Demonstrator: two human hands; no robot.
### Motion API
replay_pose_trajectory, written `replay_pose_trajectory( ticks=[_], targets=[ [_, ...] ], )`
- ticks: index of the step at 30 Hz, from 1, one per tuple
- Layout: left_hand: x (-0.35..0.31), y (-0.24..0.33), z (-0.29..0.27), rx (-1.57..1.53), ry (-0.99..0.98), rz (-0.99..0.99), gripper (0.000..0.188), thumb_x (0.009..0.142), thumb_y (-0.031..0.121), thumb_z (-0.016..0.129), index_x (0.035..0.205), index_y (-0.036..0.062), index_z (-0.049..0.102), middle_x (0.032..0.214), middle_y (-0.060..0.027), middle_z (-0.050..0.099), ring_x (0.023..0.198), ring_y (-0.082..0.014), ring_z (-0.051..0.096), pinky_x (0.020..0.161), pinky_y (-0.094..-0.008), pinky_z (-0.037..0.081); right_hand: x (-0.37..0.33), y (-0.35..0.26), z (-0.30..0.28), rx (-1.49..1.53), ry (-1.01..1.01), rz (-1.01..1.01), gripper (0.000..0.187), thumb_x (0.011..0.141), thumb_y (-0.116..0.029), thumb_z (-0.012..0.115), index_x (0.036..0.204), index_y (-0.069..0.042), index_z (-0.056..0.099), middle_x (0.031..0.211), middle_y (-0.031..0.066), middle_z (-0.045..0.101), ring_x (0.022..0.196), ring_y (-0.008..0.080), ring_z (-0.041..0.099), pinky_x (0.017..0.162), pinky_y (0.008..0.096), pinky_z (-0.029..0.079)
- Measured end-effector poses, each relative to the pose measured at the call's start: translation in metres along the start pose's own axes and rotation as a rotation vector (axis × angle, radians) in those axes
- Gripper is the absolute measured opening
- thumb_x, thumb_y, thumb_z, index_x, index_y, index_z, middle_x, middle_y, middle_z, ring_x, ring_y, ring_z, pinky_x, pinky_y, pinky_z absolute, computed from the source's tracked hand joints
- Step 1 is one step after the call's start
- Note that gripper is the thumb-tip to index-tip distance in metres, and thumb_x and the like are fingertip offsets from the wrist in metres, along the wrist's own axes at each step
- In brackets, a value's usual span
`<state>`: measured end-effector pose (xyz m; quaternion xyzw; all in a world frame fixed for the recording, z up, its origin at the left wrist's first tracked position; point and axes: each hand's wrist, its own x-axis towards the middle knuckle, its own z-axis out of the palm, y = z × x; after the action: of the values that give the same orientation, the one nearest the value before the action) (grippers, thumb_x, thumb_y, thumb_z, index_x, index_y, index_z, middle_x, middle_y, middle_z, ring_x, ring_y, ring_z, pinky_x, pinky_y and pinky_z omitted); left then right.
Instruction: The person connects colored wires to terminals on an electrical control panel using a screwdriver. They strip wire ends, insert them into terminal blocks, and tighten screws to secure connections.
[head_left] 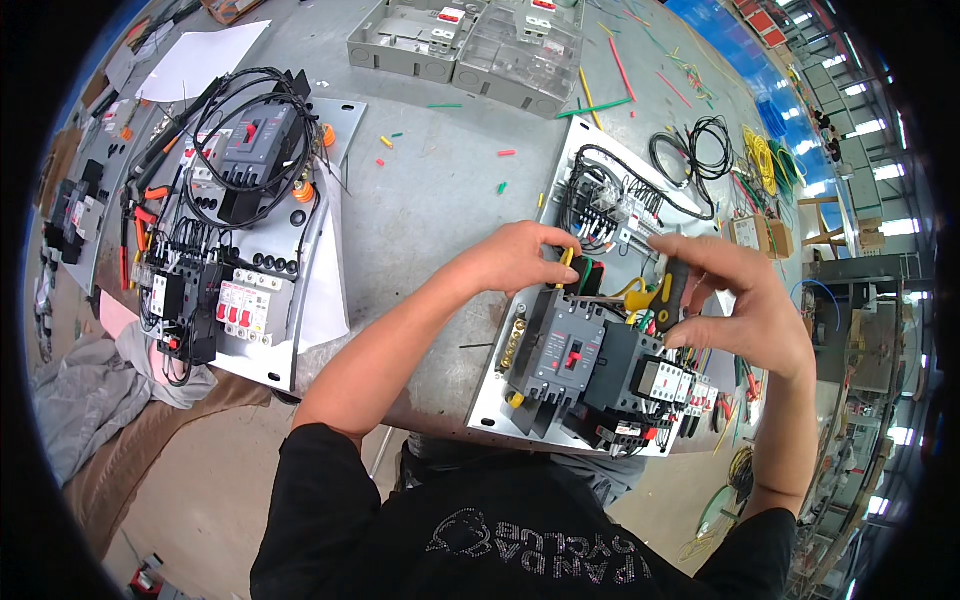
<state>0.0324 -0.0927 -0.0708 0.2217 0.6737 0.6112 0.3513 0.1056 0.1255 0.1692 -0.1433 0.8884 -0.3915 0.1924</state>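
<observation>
My right hand (745,300) is closed around the black-and-yellow handle of a screwdriver (671,292), over the upper end of a grey circuit breaker (566,352) with a red toggle. Where the screwdriver's tip rests, I cannot tell. Thumb and fingers of my left hand (522,257) pinch a yellow-sleeved wire (568,262) just above the same breaker. Next to the breaker sit black contactors (625,372) and a bundle of coloured wires. All of these are mounted on a metal plate (489,393) at the table's front edge. Coiled black wires (590,205) lie on the plate's far part.
On the left stands a second plate (346,122) with a breaker (262,145), looped black cable and red-toggled switches (240,315). Grey plastic enclosures (520,65) sit at the back. Coloured sleeve pieces (506,153) are scattered across the metal table (430,180). Yellow wire coils (762,160) lie far right.
</observation>
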Motion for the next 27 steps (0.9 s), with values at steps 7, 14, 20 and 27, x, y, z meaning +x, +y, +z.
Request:
replay_pose_trajectory(
  ticks=[7, 14, 20, 27],
  targets=[
    [0.0, -0.001, 0.0, -0.031, 0.0, -0.018, 0.037, 0.097, 0.018, 0.08, 0.132, 0.009, 0.073, 0.068, 0.0006, 0.065, 0.046, -0.0057, 0.046, 0.041, -0.0274, 0.035, -0.002, -0.015, 0.012, -0.631, 0.15, -0.121, 0.047, 0.089, -0.027, 0.089, 0.13, -0.008, 0.078, 0.085, 0.0054, 0.064, 0.074, 0.0189, 0.061, 0.066, 0.0371, 0.049],
    [-0.003, 0.005, 0.0, -0.012, 0.003, -0.016, 0.037, 0.098, 0.019, 0.08, 0.133, 0.0096, 0.073, 0.067, 0.0017, 0.063, 0.047, -0.0057, 0.046, 0.042, -0.0283, 0.035, 0.004, 0.003, 0.012, 0.448, -0.072, 0.272, 0.038, 0.101, -0.012, 0.079, 0.137, -0.001, 0.07, 0.087, 0.0004, 0.071, 0.073, 0.0092, 0.067, 0.069, 0.0232, 0.055],
    [0.0, -0.002, 0.001, -0.008, 0.009, -0.017, 0.037, 0.098, 0.019, 0.08, 0.133, 0.0099, 0.073, 0.066, 0.0025, 0.061, 0.047, -0.0058, 0.045, 0.043, -0.0289, 0.035, 0.009, 0.0, 0.004, -0.281, -0.023, -0.318, 0.058, 0.08, -0.02, 0.096, 0.132, -0.005, 0.075, 0.092, 0.0045, 0.07, 0.08, 0.0199, 0.068, 0.073, 0.0297, 0.054],
    [0.0, -0.002, 0.0, -0.026, 0.005, -0.024, 0.04, 0.097, 0.021, 0.081, 0.135, 0.0095, 0.073, 0.065, 0.0034, 0.058, 0.047, -0.0057, 0.044, 0.042, -0.0288, 0.034, 0.007, -0.022, 0.035, -0.33, 0.225, 0.032, 0.05, 0.097, -0.016, 0.081, 0.145, -0.012, 0.068, 0.078, 0.0073, 0.063, 0.067, 0.0135, 0.059, 0.061, 0.0321, 0.048]
  ],
)
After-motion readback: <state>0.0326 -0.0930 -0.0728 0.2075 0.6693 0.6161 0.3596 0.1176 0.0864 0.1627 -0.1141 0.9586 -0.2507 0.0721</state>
